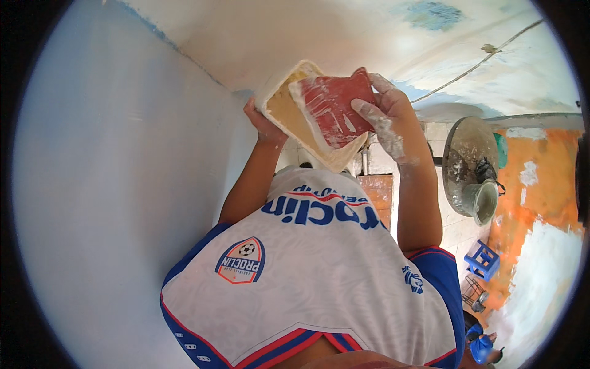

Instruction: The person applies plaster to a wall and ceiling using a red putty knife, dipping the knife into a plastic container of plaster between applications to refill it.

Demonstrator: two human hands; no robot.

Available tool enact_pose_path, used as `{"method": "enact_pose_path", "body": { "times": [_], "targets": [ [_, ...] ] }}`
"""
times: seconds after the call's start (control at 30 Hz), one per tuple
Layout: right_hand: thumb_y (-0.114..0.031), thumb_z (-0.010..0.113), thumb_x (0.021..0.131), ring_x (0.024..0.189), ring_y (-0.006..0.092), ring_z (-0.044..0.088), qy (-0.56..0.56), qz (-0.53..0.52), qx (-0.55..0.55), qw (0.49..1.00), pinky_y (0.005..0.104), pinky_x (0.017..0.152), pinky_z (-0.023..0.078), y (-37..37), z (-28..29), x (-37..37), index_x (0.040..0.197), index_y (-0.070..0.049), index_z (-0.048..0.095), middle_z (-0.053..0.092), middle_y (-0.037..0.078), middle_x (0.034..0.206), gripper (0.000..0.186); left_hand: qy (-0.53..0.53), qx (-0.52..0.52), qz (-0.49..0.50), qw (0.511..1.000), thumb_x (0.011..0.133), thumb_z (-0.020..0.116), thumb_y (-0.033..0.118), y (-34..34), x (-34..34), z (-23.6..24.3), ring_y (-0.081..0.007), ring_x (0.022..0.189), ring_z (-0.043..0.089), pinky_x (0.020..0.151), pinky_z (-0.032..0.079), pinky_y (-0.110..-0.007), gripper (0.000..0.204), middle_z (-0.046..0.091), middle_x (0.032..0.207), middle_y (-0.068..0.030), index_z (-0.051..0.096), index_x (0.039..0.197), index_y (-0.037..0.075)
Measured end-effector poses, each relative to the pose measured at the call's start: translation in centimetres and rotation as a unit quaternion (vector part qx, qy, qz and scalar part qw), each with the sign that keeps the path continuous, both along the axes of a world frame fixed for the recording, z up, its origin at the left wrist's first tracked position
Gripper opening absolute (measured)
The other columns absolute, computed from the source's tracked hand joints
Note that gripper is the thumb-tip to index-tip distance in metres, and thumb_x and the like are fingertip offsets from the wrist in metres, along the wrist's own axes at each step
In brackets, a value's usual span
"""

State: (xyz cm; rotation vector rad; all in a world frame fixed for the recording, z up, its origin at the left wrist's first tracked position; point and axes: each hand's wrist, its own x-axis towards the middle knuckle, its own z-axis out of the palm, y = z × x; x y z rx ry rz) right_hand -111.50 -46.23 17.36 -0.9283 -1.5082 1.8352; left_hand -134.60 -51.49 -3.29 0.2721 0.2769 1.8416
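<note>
My left hand (265, 125) is closed on the left edge of a yellowish rectangular putty board (287, 109), whose rim is caked with white filler. Over the board's right part lies a flat red plastic spreader (335, 111), smeared with white along its edge and face. My right hand (388, 114) pinches the spreader at its upper right side, with thumb in front and fingers behind. White paste coats that thumb and part of the hand. Both tools are held up in front of my chest, and the spreader hides part of the board.
A pale blue-white wall (123, 203) rises close on my left, meeting a patchy whitish surface (344, 34) above. To the right are a round table (461, 154) with a pot (482, 202), a blue stool (482, 261), an orange wall (528, 172) and a person in blue (479, 344).
</note>
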Motion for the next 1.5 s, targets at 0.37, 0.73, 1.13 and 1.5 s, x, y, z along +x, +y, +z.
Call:
{"method": "enact_pose_path", "body": {
  "times": [0.37,0.73,1.13,1.5],
  "targets": [
    [-0.002,0.061,0.099,0.112,0.0183,0.068,0.301,-0.145,-0.148,0.931,0.0353,0.094,0.060,2.4,-3.2,3.8,0.137,-0.005,0.054,0.068,0.008,0.124,0.039,0.012,-0.093,-0.016,0.995,0.098,0.030,0.057,1.9,4.4,1.1,-0.0318,0.135,0.055,0.112,0.047,-0.049,0.072,0.054,0.150,-0.0099,0.046,0.153,0.014],
    [-0.010,0.058,0.105,0.118,0.0268,0.066,0.022,-0.564,0.387,0.730,0.0354,0.102,0.050,10.2,-2.3,3.3,0.137,0.006,0.061,0.068,0.019,0.131,0.036,-0.002,-0.102,-0.060,0.993,0.098,0.033,0.058,1.6,4.0,-0.8,-0.0322,0.138,0.051,0.113,0.045,-0.049,0.072,0.053,0.151,-0.0100,0.046,0.153,0.013],
    [0.003,0.057,0.094,0.140,0.0420,0.051,-0.162,-0.413,0.602,0.664,0.0511,0.117,0.042,16.2,-10.0,0.5,0.140,-0.004,0.062,0.058,0.025,0.145,0.047,0.000,-0.122,-0.018,0.992,0.101,0.033,0.059,-3.4,2.0,-3.1,-0.0305,0.131,0.057,0.109,0.048,-0.048,0.068,0.058,0.146,-0.0071,0.051,0.149,0.014],
    [0.003,0.056,0.093,0.140,0.0397,0.052,-0.169,-0.410,0.608,0.658,0.0468,0.113,0.047,16.5,-10.1,-0.3,0.142,-0.006,0.061,0.060,0.021,0.144,0.050,0.028,-0.132,0.018,0.991,0.101,0.034,0.056,-4.6,2.3,-1.4,-0.0303,0.130,0.058,0.109,0.049,-0.048,0.065,0.059,0.144,-0.0064,0.052,0.148,0.015]
  ]
}}
